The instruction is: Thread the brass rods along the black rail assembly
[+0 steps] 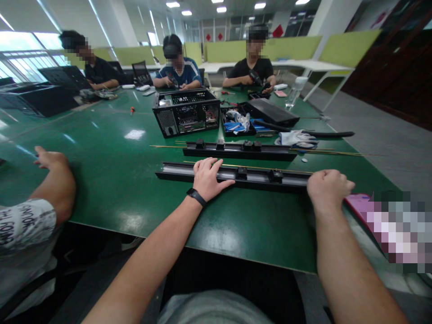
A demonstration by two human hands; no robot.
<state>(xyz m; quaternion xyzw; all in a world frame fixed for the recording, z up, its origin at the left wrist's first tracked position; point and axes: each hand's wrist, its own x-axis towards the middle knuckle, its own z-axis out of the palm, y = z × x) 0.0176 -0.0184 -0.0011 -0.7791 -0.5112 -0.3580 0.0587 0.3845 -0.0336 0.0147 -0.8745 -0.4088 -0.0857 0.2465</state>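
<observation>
Though the left hand (207, 178) lies spread on the near long, black, metal-looking channel (256, 184), uneven pushing by the right hand (328, 186), clenched at the channel's right end, grasp unclear, could skew it.

An office-cum-workshop: lime-green cubicle partitions (297, 47), white desks (317, 65), ceiling lights (259, 6), and 1 open PC case (187, 114) on a green worktable (111, 184).

There are two black rails (256, 182) (239, 153) and one bottle (295, 93).
</observation>
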